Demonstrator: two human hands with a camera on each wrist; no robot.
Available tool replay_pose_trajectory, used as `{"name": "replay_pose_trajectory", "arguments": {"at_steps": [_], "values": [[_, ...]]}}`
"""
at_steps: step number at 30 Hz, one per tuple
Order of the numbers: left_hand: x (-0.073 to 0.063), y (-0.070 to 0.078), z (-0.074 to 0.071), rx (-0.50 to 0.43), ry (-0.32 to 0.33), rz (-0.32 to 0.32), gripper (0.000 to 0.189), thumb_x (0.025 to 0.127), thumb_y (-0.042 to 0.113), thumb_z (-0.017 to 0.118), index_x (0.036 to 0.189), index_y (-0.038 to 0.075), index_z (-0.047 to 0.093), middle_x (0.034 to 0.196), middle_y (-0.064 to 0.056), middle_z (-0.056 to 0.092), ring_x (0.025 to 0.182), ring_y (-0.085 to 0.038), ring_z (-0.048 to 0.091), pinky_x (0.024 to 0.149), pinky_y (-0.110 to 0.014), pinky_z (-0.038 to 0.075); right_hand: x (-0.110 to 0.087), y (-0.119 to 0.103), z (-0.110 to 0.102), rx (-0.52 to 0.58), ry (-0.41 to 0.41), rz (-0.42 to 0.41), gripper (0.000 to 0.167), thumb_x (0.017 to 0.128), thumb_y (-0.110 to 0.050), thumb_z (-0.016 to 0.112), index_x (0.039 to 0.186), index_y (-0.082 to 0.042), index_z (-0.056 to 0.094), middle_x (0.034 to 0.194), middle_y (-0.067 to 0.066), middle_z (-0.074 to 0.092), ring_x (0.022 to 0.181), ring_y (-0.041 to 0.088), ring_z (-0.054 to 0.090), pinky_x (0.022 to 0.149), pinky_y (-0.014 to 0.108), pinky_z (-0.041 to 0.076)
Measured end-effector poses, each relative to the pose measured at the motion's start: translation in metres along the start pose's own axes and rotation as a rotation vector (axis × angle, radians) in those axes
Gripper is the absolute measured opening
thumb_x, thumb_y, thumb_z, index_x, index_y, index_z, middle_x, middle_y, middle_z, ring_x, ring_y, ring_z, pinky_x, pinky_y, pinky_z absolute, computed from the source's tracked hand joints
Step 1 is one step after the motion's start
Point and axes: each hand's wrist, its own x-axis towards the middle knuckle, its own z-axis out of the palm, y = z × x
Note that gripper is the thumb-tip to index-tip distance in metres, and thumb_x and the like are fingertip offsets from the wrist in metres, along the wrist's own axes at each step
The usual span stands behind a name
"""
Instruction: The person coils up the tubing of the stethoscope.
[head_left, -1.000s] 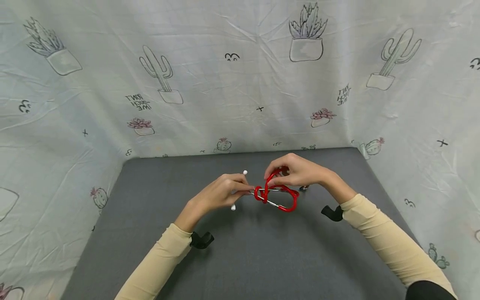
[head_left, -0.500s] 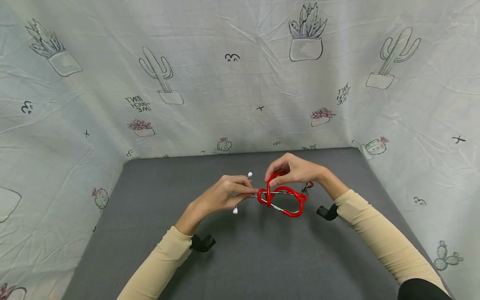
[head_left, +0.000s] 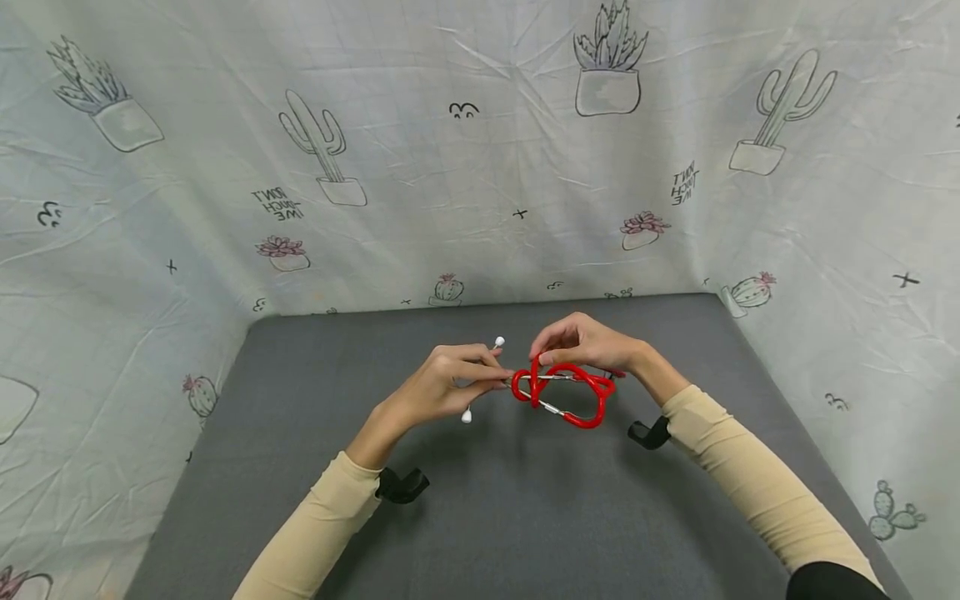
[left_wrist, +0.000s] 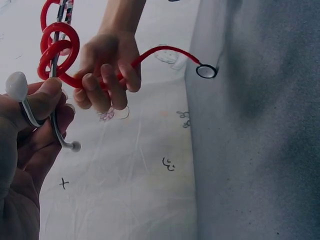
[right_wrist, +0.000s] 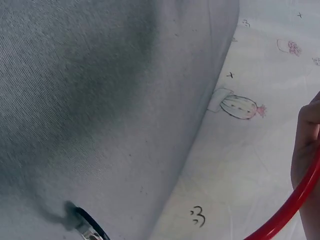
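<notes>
A stethoscope with red tubing (head_left: 602,408) is held above the table between both hands. My left hand (head_left: 431,385) pinches its metal ear tubes near the white ear tips (head_left: 467,416), which stick out on either side of the fingers. Around the metal tubes the red tubing is wound in loops (left_wrist: 61,47). My right hand (head_left: 596,343) grips a stretch of that tubing, fingers curled round it in the left wrist view. Beyond the right hand the tubing ends in the round chest piece (left_wrist: 206,71), which hangs free; the right wrist view shows part of the chest piece (right_wrist: 90,227) too.
A grey tabletop (head_left: 480,508) lies beneath the hands. Pale fabric (head_left: 405,167) printed with cacti surrounds it at the back and sides. Black wrist mounts (head_left: 403,486) sit at both sleeve cuffs.
The tubing under my right fingers has drawn in, so its raised loop is smaller. My right hand has dropped slightly. The left hand keeps its pinch with little movement.
</notes>
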Motion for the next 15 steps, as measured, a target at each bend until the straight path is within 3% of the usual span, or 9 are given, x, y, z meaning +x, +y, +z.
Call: {"name": "replay_pose_trajectory", "arguments": {"at_steps": [5, 9, 12, 15], "values": [[0.0, -0.003, 0.0, -0.016, 0.043, 0.03, 0.025, 0.082, -0.012, 0.087, 0.105, -0.004, 0.085, 0.095, -0.011, 0.078, 0.089, -0.023, 0.082, 0.097, -0.048, 0.065, -0.001, 0.008, 0.007, 0.047, 0.057, 0.031, 0.023, 0.106, -0.007, 0.067, 0.121, 0.009, 0.073, 0.108, -0.004, 0.082, 0.099, 0.019, 0.077, 0.094, 0.035, 0.064], [0.002, -0.004, -0.001, -0.037, 0.075, 0.025, 0.026, 0.081, -0.014, 0.087, 0.105, -0.004, 0.085, 0.093, -0.011, 0.077, 0.089, -0.024, 0.081, 0.099, -0.047, 0.064, -0.003, 0.013, 0.013, 0.122, 0.13, 0.085, 0.016, 0.107, -0.009, 0.067, 0.117, -0.006, 0.079, 0.104, -0.005, 0.083, 0.093, 0.014, 0.075, 0.08, 0.029, 0.063], [0.003, -0.004, -0.004, -0.049, 0.095, 0.003, 0.026, 0.081, -0.014, 0.087, 0.105, -0.005, 0.085, 0.092, -0.012, 0.077, 0.088, -0.024, 0.081, 0.102, -0.043, 0.063, -0.004, 0.019, 0.017, 0.166, 0.174, 0.09, 0.021, 0.104, -0.004, 0.067, 0.114, -0.016, 0.08, 0.103, -0.006, 0.083, 0.088, 0.01, 0.072, 0.072, 0.025, 0.059], [0.003, -0.004, -0.006, -0.047, 0.11, -0.02, 0.026, 0.08, -0.014, 0.087, 0.105, -0.005, 0.085, 0.092, -0.012, 0.077, 0.09, -0.027, 0.082, 0.101, -0.04, 0.063, -0.004, 0.025, 0.021, 0.152, 0.208, 0.063, 0.024, 0.102, 0.0, 0.066, 0.116, -0.016, 0.079, 0.106, -0.007, 0.082, 0.086, 0.012, 0.072, 0.074, 0.027, 0.061]]}}
